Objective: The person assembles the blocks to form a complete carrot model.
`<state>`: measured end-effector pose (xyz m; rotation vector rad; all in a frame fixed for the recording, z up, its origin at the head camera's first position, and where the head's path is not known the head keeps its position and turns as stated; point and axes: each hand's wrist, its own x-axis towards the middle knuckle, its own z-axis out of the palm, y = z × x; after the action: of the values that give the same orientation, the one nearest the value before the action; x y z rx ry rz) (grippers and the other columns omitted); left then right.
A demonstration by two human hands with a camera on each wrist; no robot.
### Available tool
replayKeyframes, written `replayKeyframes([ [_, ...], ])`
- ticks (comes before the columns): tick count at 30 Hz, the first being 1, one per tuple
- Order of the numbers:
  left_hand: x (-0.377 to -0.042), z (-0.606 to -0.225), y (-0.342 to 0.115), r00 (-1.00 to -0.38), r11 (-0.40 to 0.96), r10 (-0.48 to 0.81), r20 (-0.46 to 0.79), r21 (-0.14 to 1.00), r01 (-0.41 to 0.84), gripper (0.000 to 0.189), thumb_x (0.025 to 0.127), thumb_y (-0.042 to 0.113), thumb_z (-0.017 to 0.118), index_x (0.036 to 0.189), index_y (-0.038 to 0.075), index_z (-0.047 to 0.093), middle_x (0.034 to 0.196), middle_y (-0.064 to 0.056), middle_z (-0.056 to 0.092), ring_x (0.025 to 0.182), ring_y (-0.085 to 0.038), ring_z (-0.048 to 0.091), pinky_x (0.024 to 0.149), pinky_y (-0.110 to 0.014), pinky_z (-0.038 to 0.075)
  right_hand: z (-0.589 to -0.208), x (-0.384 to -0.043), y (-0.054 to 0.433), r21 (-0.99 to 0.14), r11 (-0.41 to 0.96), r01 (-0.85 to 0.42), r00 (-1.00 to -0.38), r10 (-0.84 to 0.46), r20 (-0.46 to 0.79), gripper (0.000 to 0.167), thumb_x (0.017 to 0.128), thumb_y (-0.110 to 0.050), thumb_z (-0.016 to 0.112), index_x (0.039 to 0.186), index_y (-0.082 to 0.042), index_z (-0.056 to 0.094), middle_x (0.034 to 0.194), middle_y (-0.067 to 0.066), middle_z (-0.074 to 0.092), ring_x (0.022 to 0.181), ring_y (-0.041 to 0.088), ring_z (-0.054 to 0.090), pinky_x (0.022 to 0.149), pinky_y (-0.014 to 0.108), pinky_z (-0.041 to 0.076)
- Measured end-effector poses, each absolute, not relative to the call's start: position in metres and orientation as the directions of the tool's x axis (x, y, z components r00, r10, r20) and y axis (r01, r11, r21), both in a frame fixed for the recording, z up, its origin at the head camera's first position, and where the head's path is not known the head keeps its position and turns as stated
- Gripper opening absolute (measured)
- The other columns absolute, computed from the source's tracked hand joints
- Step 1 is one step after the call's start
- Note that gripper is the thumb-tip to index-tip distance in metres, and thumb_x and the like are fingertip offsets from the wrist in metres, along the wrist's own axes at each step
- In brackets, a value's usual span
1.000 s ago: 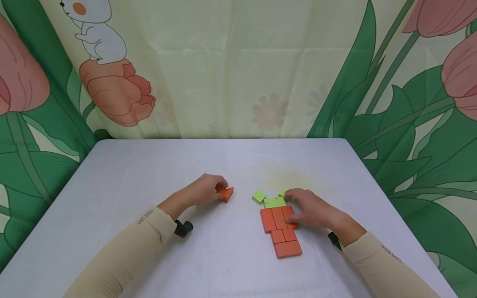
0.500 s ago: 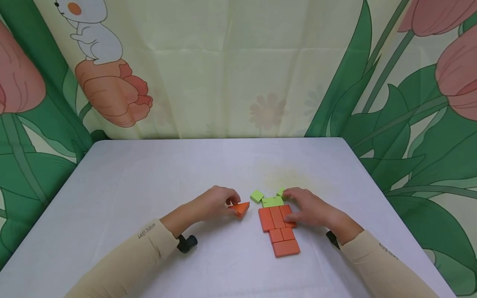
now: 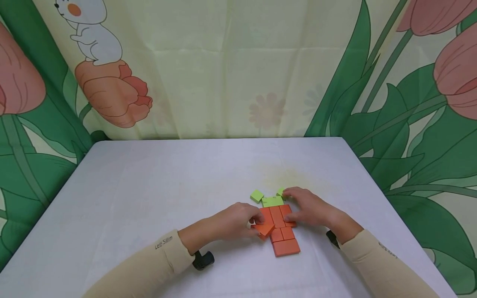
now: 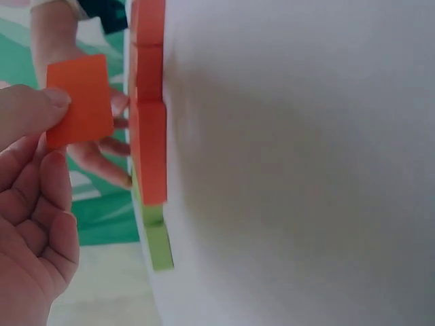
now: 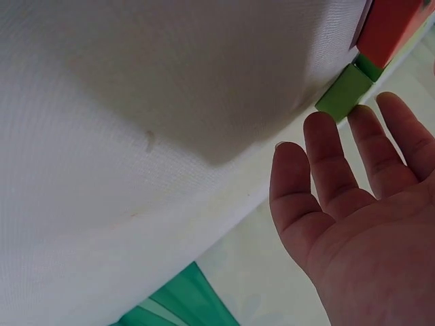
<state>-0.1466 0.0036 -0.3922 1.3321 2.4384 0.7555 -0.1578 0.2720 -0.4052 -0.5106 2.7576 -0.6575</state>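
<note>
My left hand [image 3: 236,221] pinches an orange triangular block [image 3: 265,230] between thumb and fingers, just left of a flat figure of blocks. One square face of that block [image 4: 87,102] shows in the left wrist view. The figure has a row of three orange-red blocks [image 3: 276,217], two smaller ones [image 3: 287,234] below, then a wide one [image 3: 286,248]. A notched green block [image 3: 272,201] tops it, with a small green block [image 3: 256,196] at each upper corner. My right hand [image 3: 309,208] rests along the right side, fingertips by the right green block [image 5: 344,92], partly hidden.
A white cloth covers the table [image 3: 156,178]. Behind it hangs a curtain [image 3: 208,82] printed with tulips and a white animal. A dark wrist camera [image 3: 203,260] sits under the left wrist.
My left hand has carried the orange triangular block rightward and toward me, up to the figure's left side. The right hand and the laid blocks stay where they were.
</note>
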Motion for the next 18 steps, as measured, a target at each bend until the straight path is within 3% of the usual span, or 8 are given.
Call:
replayKeyframes([
  [9,-0.133,-0.393,0.022,-0.528,0.414,0.848,0.037,0.575,0.705,0.010,0.093,0.003,0.069,0.102,0.006,0.071,0.089,0.007,0.065,0.083,0.000,0.057,0.078,-0.009,0.045,-0.406,-0.159,0.273,-0.500,0.817,-0.287,-0.900,-0.409,-0.151,0.060,0.084,-0.022,0.082,0.133,0.000,0.056,0.141,0.020,0.051,0.132,0.040,0.045,0.107,0.055,0.037],
  [18,-0.127,-0.395,0.034,-0.498,0.401,0.867,0.037,0.541,0.739,0.013,0.090,0.007,0.073,0.103,0.009,0.071,0.090,0.008,0.065,0.082,0.000,0.054,0.075,-0.008,0.041,-0.407,-0.158,0.275,-0.514,0.810,-0.282,-0.905,-0.403,-0.139,0.061,0.084,-0.020,0.081,0.135,0.001,0.055,0.142,0.020,0.050,0.132,0.041,0.045,0.107,0.056,0.037],
])
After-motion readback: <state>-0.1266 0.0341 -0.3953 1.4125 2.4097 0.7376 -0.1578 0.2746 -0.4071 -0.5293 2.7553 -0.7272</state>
